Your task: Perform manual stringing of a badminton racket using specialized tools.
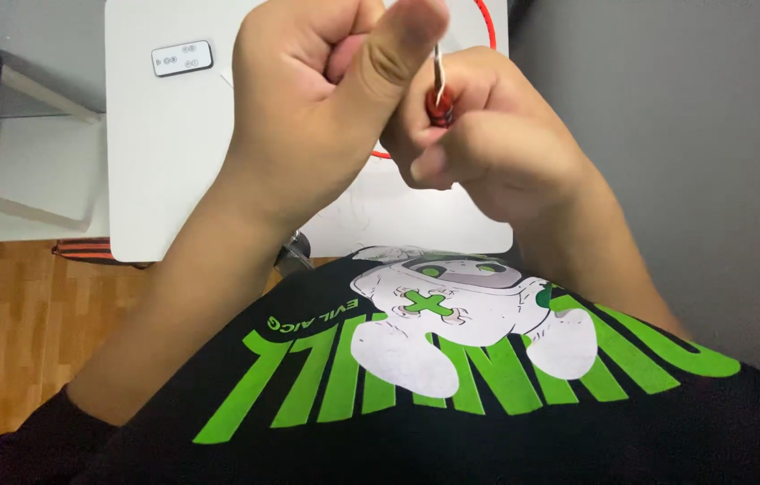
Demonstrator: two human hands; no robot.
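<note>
Both hands are raised close to the camera over a white table. My left hand is closed in a fist, thumb pressed forward against a thin silver metal piece. My right hand is curled around a small red object, pinched between thumb and fingers; most of it is hidden. A thin red cord or ring curves behind the hands, and part of it shows below them. The two hands touch each other at the thumbs.
A small grey remote-like device lies on the table at upper left. A wooden floor lies to the left, a grey wall to the right. My black shirt with a green and white print fills the bottom.
</note>
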